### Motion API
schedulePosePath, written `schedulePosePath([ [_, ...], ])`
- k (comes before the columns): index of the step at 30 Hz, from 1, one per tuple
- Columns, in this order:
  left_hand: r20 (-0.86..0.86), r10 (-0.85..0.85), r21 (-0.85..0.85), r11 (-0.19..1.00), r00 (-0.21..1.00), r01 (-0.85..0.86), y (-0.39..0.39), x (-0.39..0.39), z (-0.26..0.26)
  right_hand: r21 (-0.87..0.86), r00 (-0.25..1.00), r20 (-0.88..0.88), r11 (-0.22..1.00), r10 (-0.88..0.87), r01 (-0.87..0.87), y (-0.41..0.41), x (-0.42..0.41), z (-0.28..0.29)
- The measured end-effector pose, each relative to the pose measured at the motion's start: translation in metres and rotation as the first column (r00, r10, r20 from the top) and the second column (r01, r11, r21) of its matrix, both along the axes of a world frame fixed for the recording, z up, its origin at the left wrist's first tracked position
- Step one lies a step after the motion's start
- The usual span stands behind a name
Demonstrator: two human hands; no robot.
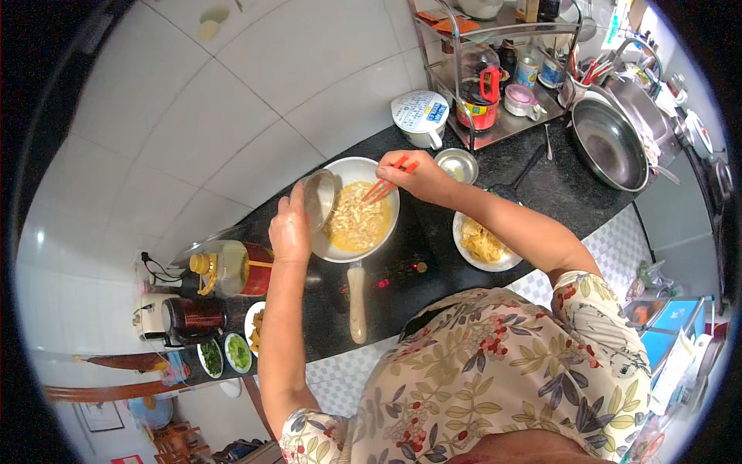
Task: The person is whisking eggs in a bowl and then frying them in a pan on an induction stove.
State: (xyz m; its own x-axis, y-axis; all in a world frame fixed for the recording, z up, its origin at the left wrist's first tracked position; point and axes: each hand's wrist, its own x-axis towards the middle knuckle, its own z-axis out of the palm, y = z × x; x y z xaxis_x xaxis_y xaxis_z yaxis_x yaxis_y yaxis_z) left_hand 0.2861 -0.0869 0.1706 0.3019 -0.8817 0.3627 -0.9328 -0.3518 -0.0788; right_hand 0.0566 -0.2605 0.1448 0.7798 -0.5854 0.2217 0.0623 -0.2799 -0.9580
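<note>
My left hand point(291, 226) holds a metal bowl point(319, 200), tilted over the left rim of a white frying pan point(395, 211). Pale chopped pieces in yellow liquid point(358, 217) lie in the pan, whose wooden handle point(357, 304) points towards me. Red chopsticks point(381, 189) are gripped in my right hand point(414, 174), their tips at the food. The pan stands on a black induction cooktop point(400, 278) with red lights lit. Just behind my right hand is a small metal bowl point(457, 167). A white plate of yellow food point(486, 243) sits below my right forearm.
An oil jug point(232, 268) and a dark glass pot point(194, 319) stand at left, near small dishes of chopped greens point(238, 352). A lidded noodle cup point(420, 116) stands beside a metal rack point(493, 136) with bottles. An empty wok point(610, 145) is by the sink point(640, 107).
</note>
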Motion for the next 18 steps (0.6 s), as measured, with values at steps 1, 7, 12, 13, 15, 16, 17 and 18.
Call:
schedulePosePath([
  [1,-0.011,-0.009,0.002,1.0,1.0,0.009,-0.001,-0.001,0.001,-0.022,1.0,0.011,1.0,0.007,-0.007,0.001,-0.003,0.004],
  [7,-0.02,-0.049,0.029,0.998,0.999,0.049,-0.001,-0.008,0.007,-0.136,0.971,0.228,0.99,0.072,-0.041,0.019,-0.01,0.03],
  [12,0.04,-0.124,0.023,0.992,0.992,0.123,0.0,-0.019,0.02,-0.37,0.895,0.429,0.928,0.124,0.049,0.019,0.003,0.021],
  [13,0.058,-0.147,0.014,0.989,0.987,0.146,0.0,-0.023,0.026,-0.418,0.887,0.443,0.906,0.133,0.073,0.019,0.006,0.015],
  [15,0.077,-0.164,0.006,0.986,0.984,0.164,0.001,-0.027,0.033,-0.463,0.878,0.455,0.882,0.147,0.092,0.021,0.007,0.006],
  [16,0.099,-0.159,0.03,0.987,0.982,0.157,0.002,-0.028,0.035,-0.393,0.923,0.354,0.92,0.154,-0.003,0.025,0.001,0.003],
  [17,0.12,-0.157,0.053,0.987,0.98,0.151,0.003,-0.028,0.036,-0.309,0.954,0.247,0.947,0.17,-0.089,0.028,-0.003,0.0],
  [18,0.119,-0.153,0.053,0.988,0.981,0.147,0.005,-0.027,0.035,-0.345,0.958,0.233,0.935,0.167,-0.079,0.031,-0.006,0.001],
])
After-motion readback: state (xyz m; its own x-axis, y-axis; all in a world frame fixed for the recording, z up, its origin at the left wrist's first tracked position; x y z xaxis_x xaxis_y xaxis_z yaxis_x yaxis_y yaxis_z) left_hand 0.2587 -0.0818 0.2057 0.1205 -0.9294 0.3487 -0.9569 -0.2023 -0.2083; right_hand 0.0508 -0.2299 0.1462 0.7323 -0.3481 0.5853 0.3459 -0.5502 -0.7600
